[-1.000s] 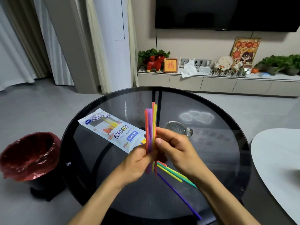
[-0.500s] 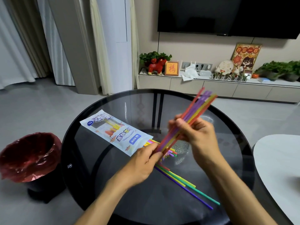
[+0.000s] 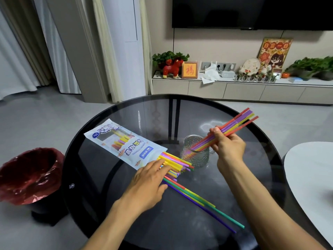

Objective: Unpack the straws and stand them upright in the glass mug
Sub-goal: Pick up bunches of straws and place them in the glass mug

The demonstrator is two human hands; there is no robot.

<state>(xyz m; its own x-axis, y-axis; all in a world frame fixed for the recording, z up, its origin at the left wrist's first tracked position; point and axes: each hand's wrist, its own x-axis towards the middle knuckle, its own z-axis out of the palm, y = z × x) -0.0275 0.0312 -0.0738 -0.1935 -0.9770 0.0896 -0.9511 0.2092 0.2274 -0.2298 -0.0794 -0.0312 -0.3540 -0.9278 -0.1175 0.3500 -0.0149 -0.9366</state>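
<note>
My right hand (image 3: 227, 145) grips a bundle of coloured straws (image 3: 239, 120), tilted up to the right, with their lower ends inside the clear textured glass mug (image 3: 195, 156) that stands mid-table. My left hand (image 3: 149, 181) lies flat, fingers apart, on the straws sticking out of the white straw packet (image 3: 124, 143). Several loose straws (image 3: 201, 201) lie on the glass in front of that hand, running toward the near right.
The round black glass table (image 3: 100, 177) carries everything. A bin with a red liner (image 3: 27, 175) stands on the floor at the left. A white table edge (image 3: 310, 170) is close on the right. A low cabinet with ornaments lines the far wall.
My right hand carried the straw bundle right and lowered its ends into the mug. My left hand let go of the bundle and dropped onto the straws at the packet's mouth.
</note>
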